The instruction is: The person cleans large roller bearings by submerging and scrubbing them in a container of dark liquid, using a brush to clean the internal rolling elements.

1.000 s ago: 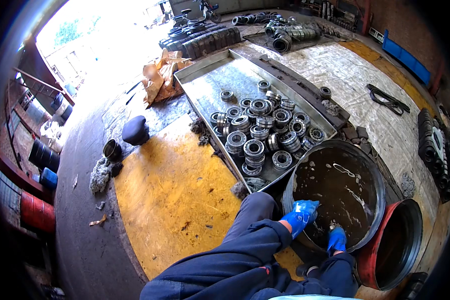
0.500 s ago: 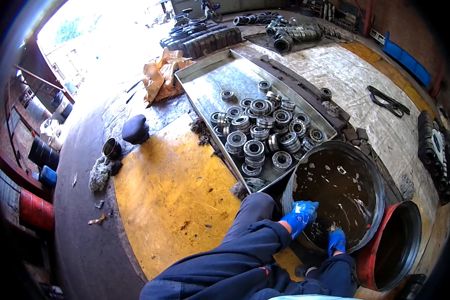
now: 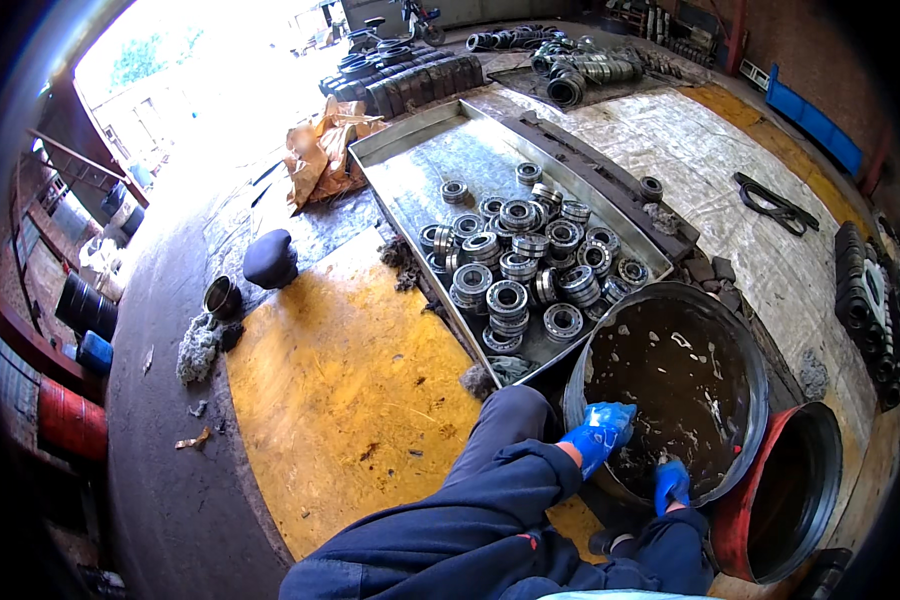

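Both my hands wear blue gloves and are over the near side of a large open metal drum [image 3: 577,398] of dark brown liquid [image 3: 685,390]. My left hand [image 3: 602,435] is closed at the drum's near left rim; whatever it holds is hidden. To its right, my right hand [image 3: 673,484] reaches inside the near rim, fingers bent down at the liquid's surface. Its fingers look closed, and I cannot make out anything in them. Pale foam flecks float on the liquid. Beyond the drum, several metal ring bearings [image 3: 518,214] lie heaped in a shallow metal tray [image 3: 410,160].
A red drum [image 3: 738,520] stands against the big one at the right. Left of the tray lie a yellow floor sheet [image 3: 340,380], a dark rounded stool seat [image 3: 270,260], a small bucket [image 3: 222,297] and a grey rag [image 3: 200,348]. Crumpled brown paper [image 3: 320,165] lies beside the tray.
The foam flecks on the liquid have shifted and broken up. My right hand has moved very slightly; my left hand keeps its place at the rim.
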`<state>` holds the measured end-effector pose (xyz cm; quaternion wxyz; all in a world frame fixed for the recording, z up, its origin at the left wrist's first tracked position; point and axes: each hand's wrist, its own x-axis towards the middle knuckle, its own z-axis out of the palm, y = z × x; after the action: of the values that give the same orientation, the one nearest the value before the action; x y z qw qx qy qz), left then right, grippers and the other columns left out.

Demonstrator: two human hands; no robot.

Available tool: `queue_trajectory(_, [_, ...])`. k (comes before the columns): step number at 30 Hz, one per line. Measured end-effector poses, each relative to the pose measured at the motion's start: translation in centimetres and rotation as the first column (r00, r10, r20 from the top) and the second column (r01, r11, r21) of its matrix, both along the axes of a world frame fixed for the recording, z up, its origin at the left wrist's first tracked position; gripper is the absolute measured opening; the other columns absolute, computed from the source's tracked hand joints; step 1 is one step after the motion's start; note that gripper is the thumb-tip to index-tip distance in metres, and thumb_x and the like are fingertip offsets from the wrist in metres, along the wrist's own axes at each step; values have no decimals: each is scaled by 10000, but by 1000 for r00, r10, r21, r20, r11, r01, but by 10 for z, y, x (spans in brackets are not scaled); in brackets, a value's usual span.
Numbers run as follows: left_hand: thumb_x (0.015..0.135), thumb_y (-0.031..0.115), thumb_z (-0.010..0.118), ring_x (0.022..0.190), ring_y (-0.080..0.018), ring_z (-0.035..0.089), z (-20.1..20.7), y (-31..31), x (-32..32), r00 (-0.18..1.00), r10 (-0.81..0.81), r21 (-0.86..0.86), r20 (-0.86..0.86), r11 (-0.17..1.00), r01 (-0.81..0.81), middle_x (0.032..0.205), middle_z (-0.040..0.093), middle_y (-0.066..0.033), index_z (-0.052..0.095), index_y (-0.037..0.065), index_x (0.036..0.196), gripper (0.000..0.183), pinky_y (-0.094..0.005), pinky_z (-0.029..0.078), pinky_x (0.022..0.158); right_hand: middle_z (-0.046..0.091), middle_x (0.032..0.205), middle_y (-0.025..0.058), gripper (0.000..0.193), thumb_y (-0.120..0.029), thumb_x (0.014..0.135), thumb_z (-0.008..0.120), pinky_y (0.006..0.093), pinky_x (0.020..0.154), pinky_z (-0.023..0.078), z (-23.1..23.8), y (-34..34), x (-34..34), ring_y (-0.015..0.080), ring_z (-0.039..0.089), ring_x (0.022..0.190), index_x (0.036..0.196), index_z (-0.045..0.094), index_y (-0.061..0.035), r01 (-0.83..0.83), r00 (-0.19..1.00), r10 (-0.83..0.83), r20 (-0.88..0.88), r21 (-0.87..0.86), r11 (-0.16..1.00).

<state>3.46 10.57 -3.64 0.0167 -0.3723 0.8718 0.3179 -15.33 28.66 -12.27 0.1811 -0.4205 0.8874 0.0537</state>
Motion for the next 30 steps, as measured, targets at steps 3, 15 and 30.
queue_trajectory(3, [861,277,594,1023,-365,679,1,-3,28,996,46,23,72,999,-48,1090,712,-144,637,144,1154,324,-494,547,836,743,1076,76,290,-268,962,505,473,924,528,25,-41,35,294,702,1048,1105,748,-202,-249,967,253,10,231,941])
queue_trajectory(15, [851,279,595,973,-368,689,-1,0,6,1000,7,-28,-25,1000,-8,1047,723,-135,644,151,1157,335,-501,552,813,718,1110,173,277,-312,948,543,510,910,518,23,-4,17,353,690,1041,1037,767,-177,-9,999,7,-50,-53,999])
queue_trajectory(30, [866,275,579,981,-364,688,11,1,-5,999,-28,-18,-22,999,28,1048,720,-140,639,150,1126,294,-502,548,823,738,1030,106,257,-278,952,538,442,778,544,-62,29,-46,313,703,965,1017,759,-165,30,997,-32,-63,-32,999])
